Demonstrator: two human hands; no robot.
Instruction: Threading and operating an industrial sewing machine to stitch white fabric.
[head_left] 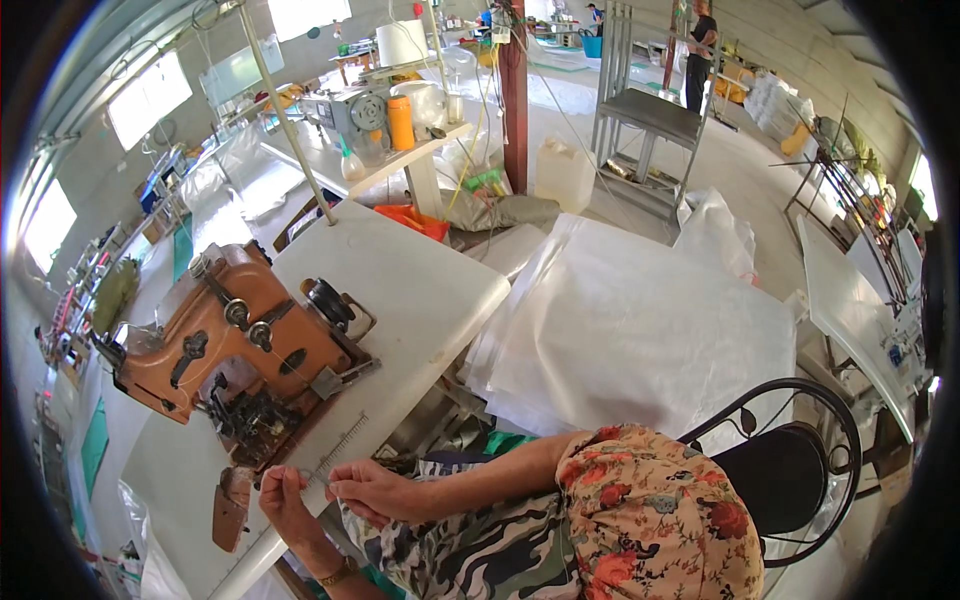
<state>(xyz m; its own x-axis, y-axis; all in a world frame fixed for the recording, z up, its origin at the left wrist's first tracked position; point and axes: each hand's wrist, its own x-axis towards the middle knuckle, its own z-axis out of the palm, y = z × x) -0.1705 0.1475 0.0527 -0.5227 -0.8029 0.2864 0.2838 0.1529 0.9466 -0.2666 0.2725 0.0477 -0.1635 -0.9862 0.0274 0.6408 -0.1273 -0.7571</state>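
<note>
In front of me, an orange-brown industrial sewing machine (275, 318) stands on a pale worktable (405, 262). My left hand (287, 508) is close to the table's front edge, just below the machine, with thumb and fingers pinched together. Beside it, my right hand (376, 494) is also closed in a pinch, a small gap apart from the left. Whatever the fingertips hold is too fine to make out. A loose-looking brown metal plate (232, 508) lies left of my left hand. Ruler marks (342, 446) run along the tabletop beyond my hands.
A large stack of white sheeting (640, 325) lies to the right of the table. Close on my right is a black metal-backed chair (775, 470). Farther off are an orange bottle (400, 122) on another table, a grey metal rack (652, 115) and a standing person (699, 58).
</note>
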